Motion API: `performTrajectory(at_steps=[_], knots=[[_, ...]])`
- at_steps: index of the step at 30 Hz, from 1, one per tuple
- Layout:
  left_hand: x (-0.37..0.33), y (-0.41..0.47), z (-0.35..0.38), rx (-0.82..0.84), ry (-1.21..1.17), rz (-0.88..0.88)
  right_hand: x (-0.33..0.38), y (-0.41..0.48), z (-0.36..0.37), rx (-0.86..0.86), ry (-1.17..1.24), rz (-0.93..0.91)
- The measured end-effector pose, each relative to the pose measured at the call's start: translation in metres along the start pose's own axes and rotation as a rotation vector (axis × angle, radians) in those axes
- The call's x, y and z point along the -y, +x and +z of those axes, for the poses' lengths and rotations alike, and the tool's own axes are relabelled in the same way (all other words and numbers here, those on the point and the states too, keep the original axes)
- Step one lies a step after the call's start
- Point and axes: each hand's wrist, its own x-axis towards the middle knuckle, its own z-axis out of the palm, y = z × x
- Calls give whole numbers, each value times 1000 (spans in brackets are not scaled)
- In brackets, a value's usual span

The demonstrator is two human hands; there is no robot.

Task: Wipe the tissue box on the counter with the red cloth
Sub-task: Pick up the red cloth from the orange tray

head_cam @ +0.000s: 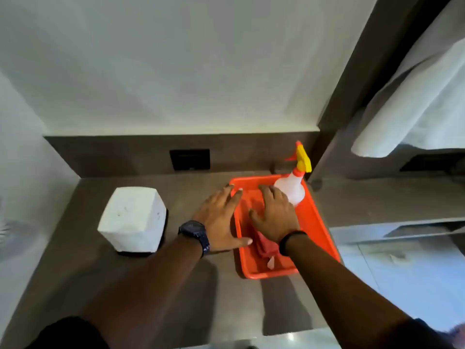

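Head view of a grey-brown bench: the white tissue box stands on a dark base at the left, well apart from an orange tray at the right that holds the red cloth and a translucent spray bottle with a yellow-and-red trigger head. The left hand, a dark watch on its wrist, lies flat over the tray's left rim with fingers spread and released. The right hand, a black band at its wrist, rests palm down on the cloth just beside the bottle, fingers extended and not clenched.
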Motion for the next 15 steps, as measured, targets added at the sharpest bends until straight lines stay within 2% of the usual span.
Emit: performTrajectory(at_steps=[3,6,10,15], knots=[[4,7,49,227,-15,-45,-31,-4,37,228,-98,105],[6,6,85,206,-16,-29,-54,-8,63,325,-195,98],[7,5,101,185,-40,-43,-64,-1,78,295,-247,83],[6,6,95,175,-44,-37,-70,6,82,185,-166,100]])
